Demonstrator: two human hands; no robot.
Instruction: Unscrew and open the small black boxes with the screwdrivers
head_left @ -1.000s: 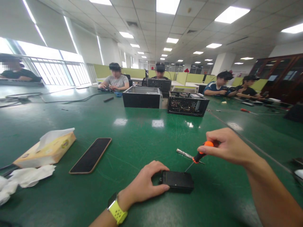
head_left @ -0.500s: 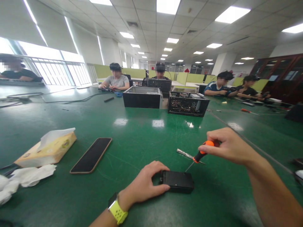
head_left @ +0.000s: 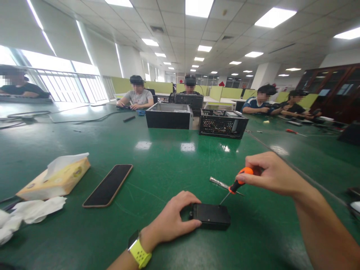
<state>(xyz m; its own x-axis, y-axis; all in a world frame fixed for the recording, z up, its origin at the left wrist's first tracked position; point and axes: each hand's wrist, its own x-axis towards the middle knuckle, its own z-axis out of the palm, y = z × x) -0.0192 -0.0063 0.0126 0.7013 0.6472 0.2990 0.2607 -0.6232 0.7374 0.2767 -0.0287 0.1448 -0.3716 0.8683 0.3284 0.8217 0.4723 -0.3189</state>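
Steel bit (head_left: 220,183) lies just beyond the screwdriver (head_left: 238,182), phone (head_left: 108,185) well apart.

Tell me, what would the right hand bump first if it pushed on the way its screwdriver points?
The box. The right hand holds the screwdriver slanting down toward its far edge; the tip seems to touch it, though depth is unclear. The left hand grips the box.

Bright, even light from ceiling panels (head_left: 275,17) and blown-out windows (head_left: 64,84) at left. Glare patches on glossy table (head_left: 187,146). Wide-angle stretching at edges; faces blurred.
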